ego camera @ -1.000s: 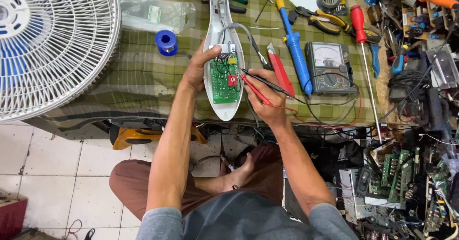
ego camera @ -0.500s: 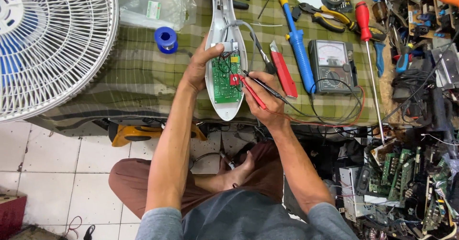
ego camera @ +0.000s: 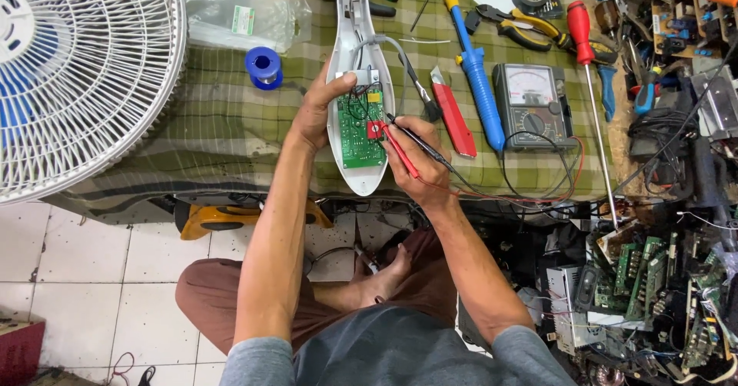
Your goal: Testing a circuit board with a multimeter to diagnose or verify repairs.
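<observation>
A white oval fan housing (ego camera: 356, 17) lies on the green checked cloth with a green circuit board (ego camera: 358, 128) exposed inside. My left hand (ego camera: 317, 109) grips the housing's left edge, thumb resting near the board's top. In my right hand (ego camera: 419, 163) I hold a red probe (ego camera: 401, 151) and a black probe (ego camera: 419, 141) together, their tips touching a red part on the board. Red and black leads run right to an analog multimeter (ego camera: 533, 105).
A white fan grille (ego camera: 77, 71) fills the left. A blue solder spool (ego camera: 264, 66), plastic bag (ego camera: 246, 18), red utility knife (ego camera: 453, 117), blue desoldering pump (ego camera: 477, 78), red screwdriver (ego camera: 588, 78) and pliers (ego camera: 523, 28) lie on the cloth. Circuit-board scrap (ego camera: 653, 278) piles at right.
My hands and the probes stay on the board; the probe tips have shifted only slightly. The view has drifted a little.
</observation>
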